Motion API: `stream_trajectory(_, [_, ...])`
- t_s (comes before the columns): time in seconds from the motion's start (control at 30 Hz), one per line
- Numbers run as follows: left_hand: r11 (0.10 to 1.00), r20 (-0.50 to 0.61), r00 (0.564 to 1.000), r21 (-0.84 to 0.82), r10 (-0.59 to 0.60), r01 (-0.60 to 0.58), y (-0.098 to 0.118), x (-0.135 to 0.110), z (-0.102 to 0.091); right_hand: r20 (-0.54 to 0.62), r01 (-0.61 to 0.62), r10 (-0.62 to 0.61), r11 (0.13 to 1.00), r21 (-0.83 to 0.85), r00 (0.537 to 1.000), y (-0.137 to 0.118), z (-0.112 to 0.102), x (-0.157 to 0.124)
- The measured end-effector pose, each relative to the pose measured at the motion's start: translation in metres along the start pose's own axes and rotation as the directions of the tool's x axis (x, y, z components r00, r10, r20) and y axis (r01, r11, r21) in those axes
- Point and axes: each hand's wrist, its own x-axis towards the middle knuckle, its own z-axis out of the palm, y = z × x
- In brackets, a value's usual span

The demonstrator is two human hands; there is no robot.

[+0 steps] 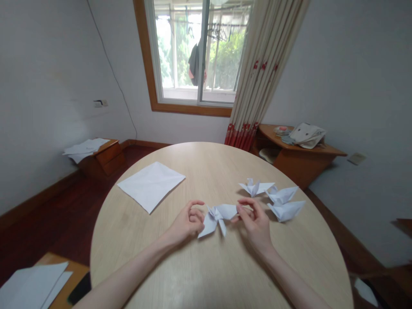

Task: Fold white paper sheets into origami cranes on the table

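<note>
A white folded paper crane (216,214) with spread wings is held just above or on the round table. My right hand (255,221) pinches the tip of its right wing between thumb and forefinger. Close beside the left wing is my left hand (188,221), its forefinger stretched out apart from the curled fingers. Those curled fingertips are at the wing's edge; whether they touch it I cannot tell. To the right stand three more folded paper cranes: one at the back (254,188), a middle one (281,195) and a front one (286,211).
A stack of white square paper (152,184) lies on the left of the round wooden table (206,274). More white sheets (30,285) rest on a stool at lower left. A corner desk (309,152) with a bag stands behind on the right. A small cabinet (111,159) is at left.
</note>
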Motion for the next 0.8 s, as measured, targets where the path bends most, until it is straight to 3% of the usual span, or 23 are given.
stream_trajectory(0.23, [0.990, -0.059, 0.989, 0.055, 0.133, -0.129, 0.021, 0.000, -0.003, -0.065, 0.120, -0.118, 0.992, 0.027, 0.991, -0.019, -0.010, 0.007])
stream_trajectory(0.4, [0.948, -0.006, 0.978, 0.247, 0.207, -0.199, 0.032, 0.004, -0.001, -0.100, 0.157, -0.170, 0.979, -0.129, 0.980, -0.043, -0.026, 0.023])
stream_trajectory(0.6, [0.894, 0.029, 0.979, 0.403, 0.202, -0.197, 0.055, 0.011, 0.015, -0.028, 0.135, -0.158, 0.912, -0.387, 0.987, -0.063, -0.061, 0.049])
stream_trajectory(0.8, [0.887, 0.020, 0.982, 0.424, 0.190, -0.181, 0.063, 0.032, 0.041, 0.105, 0.177, -0.142, 0.814, -0.553, 0.984, -0.056, -0.102, 0.085])
